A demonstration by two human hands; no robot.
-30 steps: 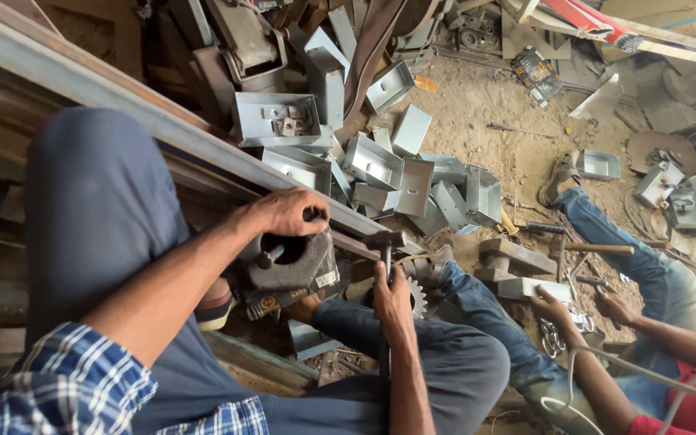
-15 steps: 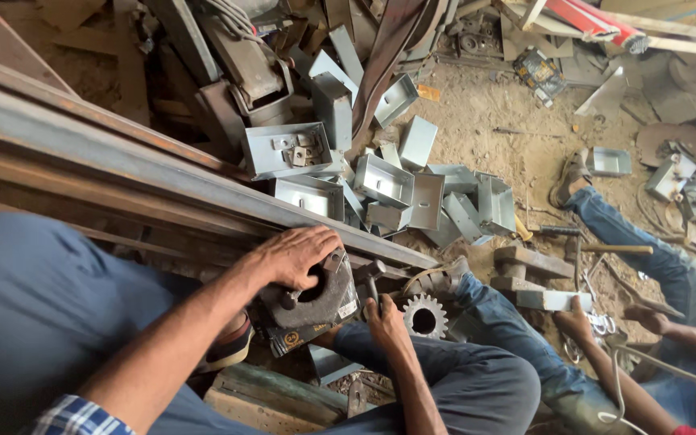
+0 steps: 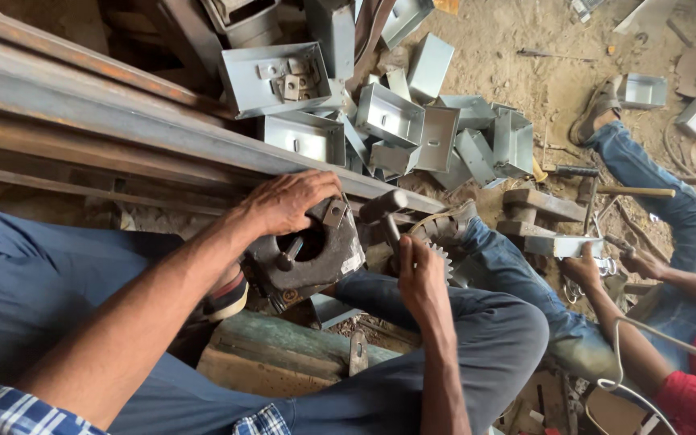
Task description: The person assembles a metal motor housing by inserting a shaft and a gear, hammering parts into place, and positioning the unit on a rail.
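Note:
My left hand [image 3: 287, 201] rests on top of a heavy dark metal block [image 3: 316, 258] with a round hole and a bolt in it, holding a small grey metal bracket [image 3: 333, 212] against its upper edge. My right hand [image 3: 419, 274] grips the handle of a hammer [image 3: 384, 211], whose dark head sits just right of the block. A toothed gear [image 3: 443, 256] lies partly hidden behind my right hand. My legs in dark trousers frame the block from both sides.
Long rusty steel rails [image 3: 122, 105] run across the left. Several grey sheet-metal boxes [image 3: 388, 113] are piled on the sandy ground beyond. A co-worker in jeans and a red top sits at right, one hand [image 3: 586, 270] on a metal piece, near another hammer [image 3: 606, 193].
The view has dropped and closed in on the block. My left hand stays on the block with the bracket; my right hand has shifted slightly right with the hammer.

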